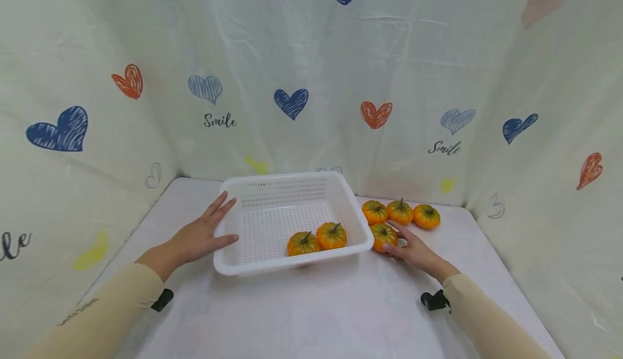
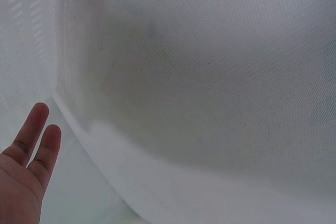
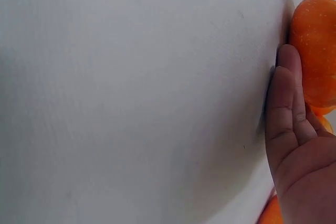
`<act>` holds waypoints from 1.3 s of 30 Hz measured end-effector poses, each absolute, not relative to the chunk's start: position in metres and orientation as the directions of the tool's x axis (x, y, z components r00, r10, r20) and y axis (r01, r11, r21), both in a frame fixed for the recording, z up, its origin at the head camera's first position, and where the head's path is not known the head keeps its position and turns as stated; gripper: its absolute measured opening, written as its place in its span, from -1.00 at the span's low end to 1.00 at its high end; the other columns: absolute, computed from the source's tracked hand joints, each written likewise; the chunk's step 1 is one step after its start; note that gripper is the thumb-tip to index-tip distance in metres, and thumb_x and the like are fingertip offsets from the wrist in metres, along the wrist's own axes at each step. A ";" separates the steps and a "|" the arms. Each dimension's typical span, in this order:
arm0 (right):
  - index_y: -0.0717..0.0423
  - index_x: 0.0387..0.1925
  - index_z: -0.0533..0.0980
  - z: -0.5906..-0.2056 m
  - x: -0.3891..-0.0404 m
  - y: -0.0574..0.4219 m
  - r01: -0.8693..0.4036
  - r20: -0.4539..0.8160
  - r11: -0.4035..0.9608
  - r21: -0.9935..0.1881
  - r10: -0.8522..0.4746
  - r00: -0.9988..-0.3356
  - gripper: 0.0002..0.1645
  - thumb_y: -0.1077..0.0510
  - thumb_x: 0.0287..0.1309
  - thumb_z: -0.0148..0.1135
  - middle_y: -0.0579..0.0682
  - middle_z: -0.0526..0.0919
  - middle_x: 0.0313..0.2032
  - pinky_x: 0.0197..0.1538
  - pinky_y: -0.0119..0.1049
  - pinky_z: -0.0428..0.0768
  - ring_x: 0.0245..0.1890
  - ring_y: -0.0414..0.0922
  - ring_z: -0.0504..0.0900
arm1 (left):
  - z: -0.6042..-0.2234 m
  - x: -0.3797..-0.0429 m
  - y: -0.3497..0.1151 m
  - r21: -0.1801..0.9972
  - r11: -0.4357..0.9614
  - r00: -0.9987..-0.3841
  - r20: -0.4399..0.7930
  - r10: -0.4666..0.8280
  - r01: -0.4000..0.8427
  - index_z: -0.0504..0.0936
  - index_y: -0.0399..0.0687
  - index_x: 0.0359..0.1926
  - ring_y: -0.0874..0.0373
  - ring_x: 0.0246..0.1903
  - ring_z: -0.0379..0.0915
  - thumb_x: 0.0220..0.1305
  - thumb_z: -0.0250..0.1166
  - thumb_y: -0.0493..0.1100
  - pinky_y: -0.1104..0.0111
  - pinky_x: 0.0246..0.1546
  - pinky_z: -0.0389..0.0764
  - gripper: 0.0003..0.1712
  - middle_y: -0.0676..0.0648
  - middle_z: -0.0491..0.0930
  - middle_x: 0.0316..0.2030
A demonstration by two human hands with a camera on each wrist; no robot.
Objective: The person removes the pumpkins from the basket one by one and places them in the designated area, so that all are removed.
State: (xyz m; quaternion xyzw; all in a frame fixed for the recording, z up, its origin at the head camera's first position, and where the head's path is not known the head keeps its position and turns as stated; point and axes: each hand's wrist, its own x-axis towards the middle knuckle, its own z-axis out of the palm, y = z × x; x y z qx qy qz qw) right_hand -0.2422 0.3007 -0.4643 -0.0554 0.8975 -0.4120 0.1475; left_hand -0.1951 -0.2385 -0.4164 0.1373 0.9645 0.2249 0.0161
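Observation:
A white plastic basket (image 1: pixel 287 264) with slotted walls stands on the table, and two small orange-green pumpkins, one (image 1: pixel 303 244) beside the other (image 1: pixel 332 235), sit in its front right part. Over the basket's left rim my left hand (image 1: pixel 201 237) spreads its fingers and thumb, holding nothing. To the right of the basket, my right hand (image 1: pixel 413 250) has its thumb and fingers around a small pumpkin (image 1: pixel 383 237) at table level. In the right wrist view, the fingers (image 3: pixel 283 100) lie along the side of that pumpkin (image 3: pixel 317 51).
Behind the right hand, three more pumpkins stand in a row: a left one (image 1: pixel 375 212), a middle one (image 1: pixel 400 211) and a right one (image 1: pixel 426 217). The white-covered table (image 1: pixel 311 316) meets a heart-printed curtain (image 1: pixel 311 148) at the back and sides.

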 end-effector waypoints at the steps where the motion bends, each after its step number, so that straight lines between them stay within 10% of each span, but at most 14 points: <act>1: -0.06 0.57 -0.02 -0.463 -0.242 0.302 0.025 -0.226 0.655 -0.755 -0.224 -0.948 0.08 -0.25 0.21 0.32 0.40 0.24 0.34 0.03 -0.08 0.63 -0.17 -0.05 0.64 | -0.417 -0.195 -0.238 0.438 0.861 -0.962 0.032 0.273 0.259 -0.11 0.04 0.60 -0.41 0.37 0.10 0.32 0.20 0.31 -0.25 0.10 0.43 0.05 -0.10 -0.37 0.58; 9: 0.17 0.56 -0.15 -0.433 -0.242 0.320 -0.007 -0.221 0.665 -0.747 -0.258 -0.941 0.11 -0.11 0.30 0.30 0.42 0.15 0.40 0.10 0.05 0.58 -0.04 0.06 0.67 | -0.416 -0.194 -0.237 0.439 0.860 -0.962 0.036 0.270 0.258 -0.10 0.03 0.60 -0.40 0.37 0.10 0.32 0.21 0.29 -0.24 0.11 0.43 0.05 -0.11 -0.36 0.58; 21: -0.02 0.57 -0.05 -0.325 -0.270 0.278 -0.245 -0.074 0.679 -0.692 -0.404 -0.912 0.05 -0.14 0.27 0.31 0.26 0.25 0.41 0.15 0.17 0.51 0.15 0.23 0.55 | -0.414 -0.194 -0.237 0.430 0.867 -0.963 0.022 0.270 0.253 -0.13 0.05 0.60 -0.42 0.36 0.12 0.30 0.17 0.37 -0.24 0.08 0.45 0.08 -0.10 -0.39 0.58; 39: -0.08 0.53 0.10 -0.331 -0.302 0.109 -0.164 -0.468 0.691 -0.704 -0.625 -0.625 -0.04 0.04 0.22 0.40 0.23 0.34 0.36 0.03 -0.11 0.64 -0.01 0.10 0.67 | -0.414 -0.192 -0.239 0.440 0.858 -0.961 0.045 0.274 0.266 -0.07 -0.01 0.59 -0.42 0.33 0.17 0.31 0.19 0.34 -0.23 0.07 0.47 0.06 -0.11 -0.33 0.58</act>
